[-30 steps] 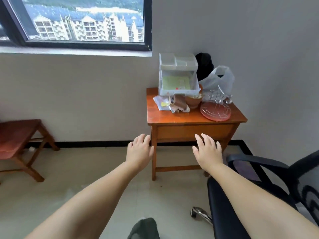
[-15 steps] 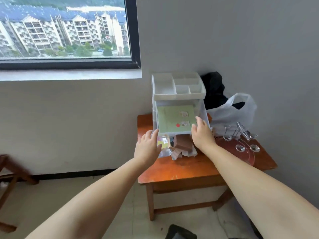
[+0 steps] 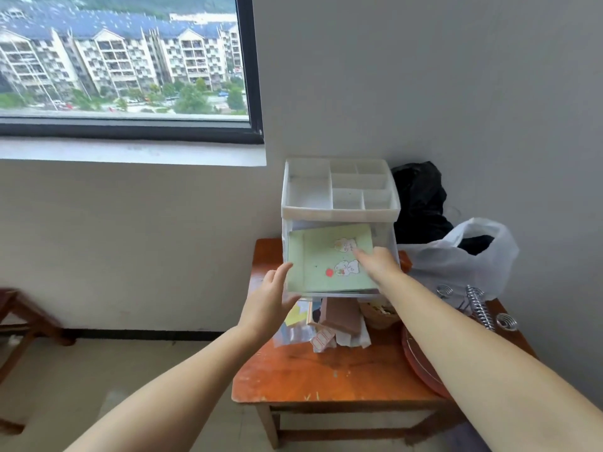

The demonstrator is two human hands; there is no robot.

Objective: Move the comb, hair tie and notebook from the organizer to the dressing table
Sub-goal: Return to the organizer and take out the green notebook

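Observation:
A white plastic organizer (image 3: 339, 210) stands at the back of a small orange wooden dressing table (image 3: 326, 373). Its pulled-out drawer holds a light green notebook (image 3: 319, 265) with cartoon stickers, tilted slightly. My right hand (image 3: 377, 264) rests on the notebook's right side, fingers on its cover. My left hand (image 3: 270, 298) touches the drawer's front left corner, fingers spread. I see no comb or hair tie; the top compartments look empty.
Below the drawer lie papers, a brown booklet (image 3: 342, 316) and a small basket. A white plastic bag (image 3: 463, 259), a black bag (image 3: 421, 197), metal springs (image 3: 479, 308) and a red plate (image 3: 421, 363) crowd the table's right side. A wooden stool (image 3: 19, 318) stands left.
I have come closer to the table. My right hand moved from the drawer's right edge onto the notebook, which has turned slightly. My left hand reached the drawer's left corner.

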